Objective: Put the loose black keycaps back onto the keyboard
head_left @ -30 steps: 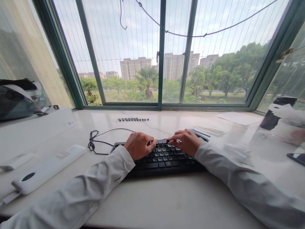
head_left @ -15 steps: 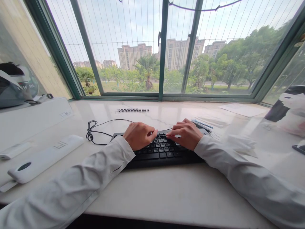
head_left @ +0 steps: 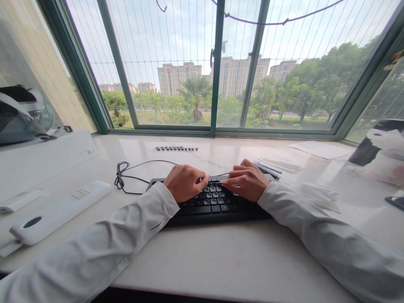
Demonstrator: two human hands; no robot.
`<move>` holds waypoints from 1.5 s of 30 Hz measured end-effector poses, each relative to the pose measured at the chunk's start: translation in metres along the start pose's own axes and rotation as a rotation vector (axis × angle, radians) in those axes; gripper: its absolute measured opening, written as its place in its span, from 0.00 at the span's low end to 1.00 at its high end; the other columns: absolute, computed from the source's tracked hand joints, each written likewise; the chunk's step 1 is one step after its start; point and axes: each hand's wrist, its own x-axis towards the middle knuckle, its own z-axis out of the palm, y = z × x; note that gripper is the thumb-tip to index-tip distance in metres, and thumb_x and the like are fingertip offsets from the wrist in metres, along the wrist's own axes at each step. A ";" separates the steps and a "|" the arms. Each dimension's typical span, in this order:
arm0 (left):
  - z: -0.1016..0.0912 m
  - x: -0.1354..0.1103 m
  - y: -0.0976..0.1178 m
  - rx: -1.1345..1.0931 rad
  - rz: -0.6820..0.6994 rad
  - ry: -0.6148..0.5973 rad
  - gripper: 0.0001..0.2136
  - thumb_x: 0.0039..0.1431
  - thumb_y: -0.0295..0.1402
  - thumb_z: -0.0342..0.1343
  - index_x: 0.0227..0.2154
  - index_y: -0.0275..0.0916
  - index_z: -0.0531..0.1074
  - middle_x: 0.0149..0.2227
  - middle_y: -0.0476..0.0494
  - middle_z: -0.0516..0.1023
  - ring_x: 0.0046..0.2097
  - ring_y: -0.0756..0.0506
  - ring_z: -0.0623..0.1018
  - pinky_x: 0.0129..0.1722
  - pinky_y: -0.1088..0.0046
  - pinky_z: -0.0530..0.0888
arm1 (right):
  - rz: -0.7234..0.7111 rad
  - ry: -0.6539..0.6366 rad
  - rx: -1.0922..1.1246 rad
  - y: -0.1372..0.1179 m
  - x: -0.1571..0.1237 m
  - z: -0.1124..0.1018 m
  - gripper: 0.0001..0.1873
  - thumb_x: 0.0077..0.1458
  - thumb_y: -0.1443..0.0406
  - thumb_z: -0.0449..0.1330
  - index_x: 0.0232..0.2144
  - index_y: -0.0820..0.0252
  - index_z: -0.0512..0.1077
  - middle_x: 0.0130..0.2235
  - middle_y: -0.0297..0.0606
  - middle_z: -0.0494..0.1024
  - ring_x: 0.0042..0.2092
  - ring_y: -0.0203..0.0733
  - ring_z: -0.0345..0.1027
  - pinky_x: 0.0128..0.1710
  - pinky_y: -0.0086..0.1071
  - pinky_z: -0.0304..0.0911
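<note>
A black keyboard (head_left: 216,216) lies on the white marble-like sill in front of me. Some of its key spots look bare, with pale marks on them. Over its left half, my left hand (head_left: 184,183) is closed, with thumb and index finger brought together near the upper middle keys. My right hand (head_left: 246,181) rests over the right half, its thumb and index finger pinched close to the same keys. Whatever is between the fingertips of either hand is too small to make out. Behind the keyboard, small black keycaps (head_left: 176,148) stand in a row.
A bundled black cable (head_left: 121,174) lies left of the keyboard. A white elongated device (head_left: 63,210) and a white box (head_left: 47,155) are farther left. Pens (head_left: 268,168), crumpled clear plastic (head_left: 318,195) and a paper sheet (head_left: 320,149) lie at right. A green-framed window (head_left: 214,84) rises behind.
The view has tilted up slightly, so the scene sits a little lower. Both hands stay at about the same place on the keyboard.
</note>
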 end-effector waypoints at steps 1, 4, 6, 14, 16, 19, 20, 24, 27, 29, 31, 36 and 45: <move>0.000 0.000 0.000 0.000 0.001 -0.001 0.22 0.61 0.43 0.42 0.18 0.38 0.71 0.21 0.47 0.74 0.24 0.49 0.69 0.25 0.73 0.54 | -0.008 -0.015 0.001 0.000 0.000 -0.001 0.15 0.60 0.59 0.51 0.30 0.50 0.77 0.23 0.32 0.74 0.30 0.34 0.61 0.36 0.35 0.44; 0.000 0.000 0.000 -0.005 0.001 -0.005 0.22 0.61 0.43 0.42 0.18 0.38 0.71 0.21 0.47 0.74 0.24 0.49 0.69 0.25 0.73 0.55 | -0.026 -0.055 0.023 -0.001 0.001 -0.005 0.15 0.60 0.60 0.50 0.30 0.52 0.76 0.25 0.33 0.75 0.31 0.34 0.61 0.36 0.34 0.45; -0.001 0.000 0.001 -0.018 -0.001 -0.014 0.22 0.61 0.43 0.43 0.19 0.38 0.72 0.21 0.46 0.74 0.24 0.50 0.70 0.25 0.73 0.55 | -0.026 -0.068 0.048 -0.001 0.001 -0.007 0.16 0.60 0.59 0.50 0.30 0.53 0.76 0.26 0.34 0.76 0.31 0.34 0.62 0.37 0.34 0.46; -0.006 -0.001 0.007 -0.136 0.074 -0.050 0.15 0.61 0.40 0.44 0.40 0.47 0.75 0.39 0.50 0.76 0.33 0.50 0.74 0.30 0.75 0.64 | -0.042 -0.085 0.065 0.000 -0.001 -0.006 0.15 0.60 0.60 0.50 0.30 0.53 0.76 0.27 0.33 0.76 0.32 0.34 0.64 0.38 0.34 0.47; -0.005 -0.002 0.008 -0.124 0.114 -0.084 0.15 0.61 0.41 0.44 0.46 0.50 0.73 0.43 0.50 0.74 0.32 0.51 0.74 0.29 0.76 0.64 | -0.066 -0.080 0.051 0.001 -0.001 -0.006 0.14 0.59 0.61 0.51 0.32 0.52 0.76 0.28 0.33 0.76 0.32 0.34 0.64 0.39 0.34 0.48; -0.003 -0.003 0.008 -0.111 0.180 -0.139 0.17 0.61 0.41 0.44 0.50 0.52 0.69 0.47 0.49 0.71 0.31 0.52 0.74 0.29 0.76 0.65 | -0.089 -0.075 0.029 0.000 -0.001 -0.007 0.13 0.58 0.62 0.51 0.34 0.52 0.76 0.28 0.33 0.76 0.32 0.34 0.64 0.39 0.35 0.48; -0.003 -0.003 0.008 -0.106 0.198 -0.153 0.17 0.62 0.41 0.43 0.50 0.53 0.69 0.47 0.50 0.71 0.31 0.53 0.73 0.29 0.76 0.65 | -0.089 -0.074 0.026 -0.001 -0.001 -0.007 0.13 0.58 0.62 0.51 0.33 0.52 0.76 0.28 0.33 0.76 0.32 0.34 0.64 0.39 0.35 0.48; -0.004 -0.003 0.007 -0.085 0.225 -0.175 0.16 0.63 0.43 0.42 0.49 0.55 0.69 0.47 0.52 0.70 0.31 0.53 0.73 0.29 0.76 0.66 | -0.056 -0.082 0.059 -0.003 -0.001 -0.008 0.13 0.57 0.62 0.52 0.30 0.53 0.76 0.28 0.33 0.76 0.33 0.34 0.65 0.39 0.35 0.48; -0.004 -0.003 0.008 -0.082 0.227 -0.180 0.16 0.62 0.43 0.42 0.49 0.54 0.69 0.48 0.52 0.70 0.30 0.53 0.73 0.29 0.76 0.66 | -0.005 -0.082 0.124 -0.002 -0.002 -0.007 0.12 0.57 0.61 0.54 0.29 0.53 0.76 0.29 0.33 0.76 0.33 0.34 0.66 0.39 0.34 0.49; -0.005 -0.004 0.008 -0.095 0.229 -0.180 0.16 0.62 0.42 0.43 0.50 0.54 0.69 0.49 0.53 0.71 0.31 0.53 0.74 0.30 0.76 0.67 | 0.021 -0.082 0.160 -0.002 -0.002 -0.006 0.12 0.57 0.60 0.54 0.29 0.53 0.76 0.30 0.33 0.77 0.34 0.34 0.67 0.39 0.34 0.50; -0.005 -0.004 0.008 -0.129 0.238 -0.179 0.16 0.62 0.41 0.43 0.50 0.53 0.69 0.50 0.53 0.71 0.35 0.52 0.76 0.33 0.76 0.69 | 0.036 -0.081 0.180 -0.001 -0.003 -0.005 0.13 0.57 0.60 0.54 0.28 0.54 0.76 0.30 0.34 0.77 0.34 0.35 0.67 0.38 0.34 0.50; -0.003 -0.003 0.007 -0.232 0.275 -0.195 0.16 0.62 0.38 0.44 0.50 0.49 0.70 0.51 0.52 0.73 0.49 0.49 0.74 0.44 0.75 0.71 | 0.075 -0.082 0.209 -0.002 -0.002 -0.004 0.13 0.57 0.60 0.54 0.27 0.54 0.77 0.29 0.33 0.77 0.34 0.34 0.68 0.38 0.33 0.50; -0.003 -0.002 0.007 -0.263 0.255 -0.215 0.16 0.63 0.37 0.42 0.49 0.49 0.71 0.50 0.52 0.73 0.50 0.49 0.74 0.46 0.74 0.71 | 0.163 -0.011 0.095 -0.005 0.000 -0.001 0.14 0.56 0.58 0.55 0.25 0.54 0.77 0.28 0.33 0.77 0.33 0.34 0.66 0.40 0.35 0.47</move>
